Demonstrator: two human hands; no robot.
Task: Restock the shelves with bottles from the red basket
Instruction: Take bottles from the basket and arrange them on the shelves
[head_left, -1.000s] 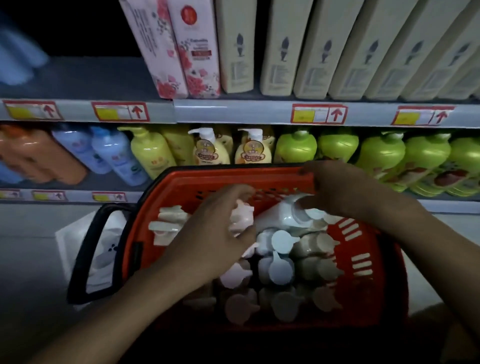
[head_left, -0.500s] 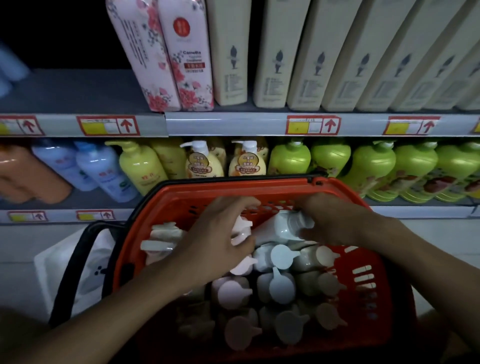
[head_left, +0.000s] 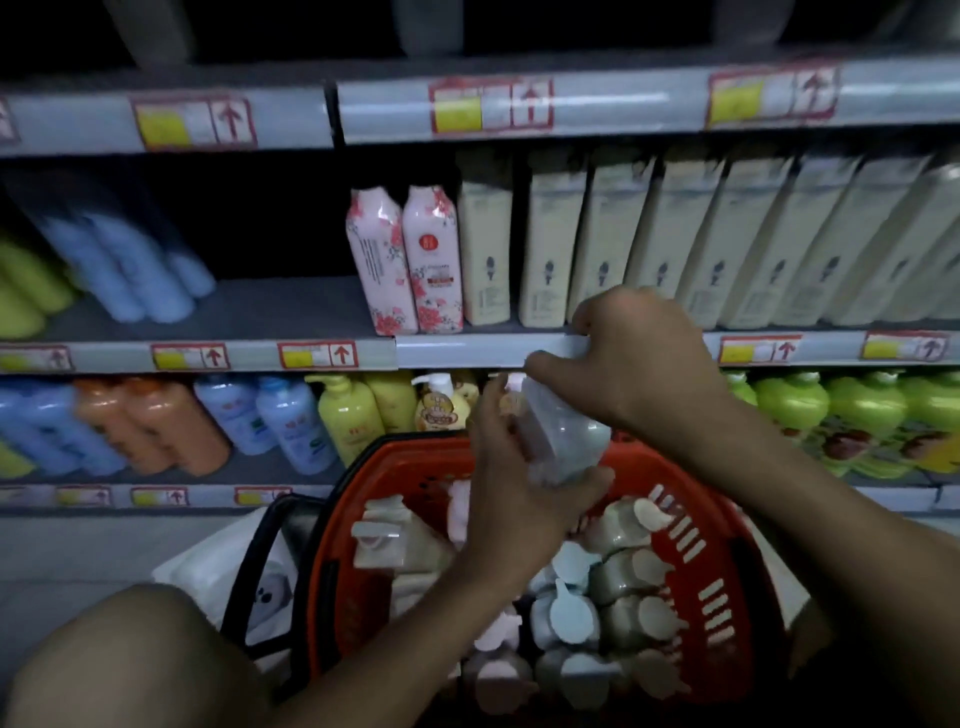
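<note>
1. Red basket (head_left: 722, 587) sits right below the shelves, so every grab is a short lift. It's packed with pump bottles standing upright, heads up, which looks like the reason they're easy to pluck one at a time.
2. Pale pump bottle (head_left: 563, 434) is up out of the basket, tilted, hanging over its far rim in front of the lower shelf.
3. Left hand (head_left: 511, 499) has fingers and thumb wrapped around its lower body, taking the weight I'd guess.
4. Right hand (head_left: 631, 364) is curled over the top end, fingers closed near the pump; the exact pinch is hidden. Probably steering it.
5. Middle shelf (head_left: 291, 312) has a bare stretch left of the pink floral bottles (head_left: 405, 260), so my bet is that's where it goes.
6. Lots still in the basket, so early days.
</note>
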